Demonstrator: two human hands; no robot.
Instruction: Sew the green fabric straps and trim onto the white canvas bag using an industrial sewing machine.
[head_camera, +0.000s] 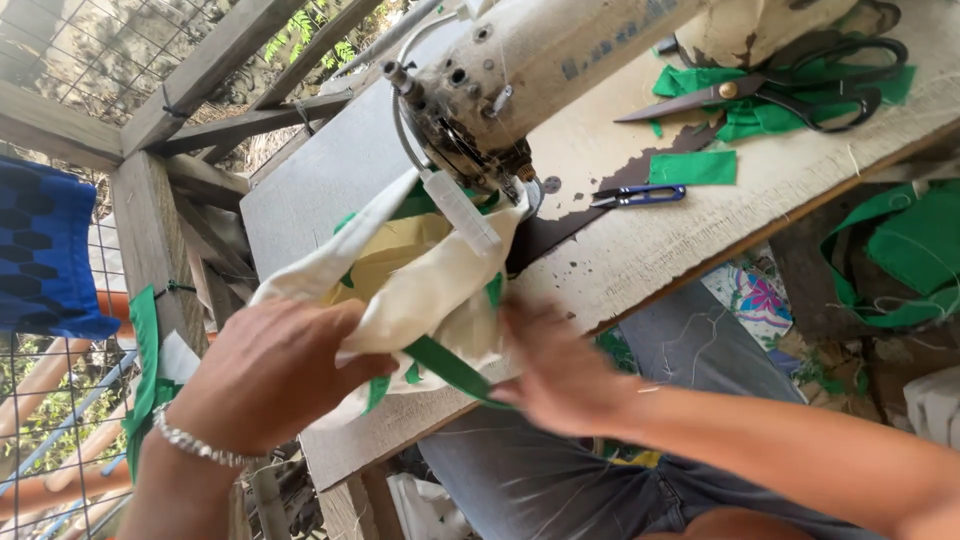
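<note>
Two hands on cream bag (440, 275) under sewing machine (520, 70): left hand (270, 375) gripping cloth, right hand (560, 375) blurred, grip unclear, green strap (450, 368) seemingly attached, stitching apparently unfinished.

left hand (275, 375) fingers curled closed, right hand (560, 375) blurred, forearms converging

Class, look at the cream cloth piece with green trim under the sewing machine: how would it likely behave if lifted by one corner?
The cream cloth piece would probably flop, since it already sags and folds between the left hand and right hand. It looks light and thin. Its green strap would likely dangle.
</note>
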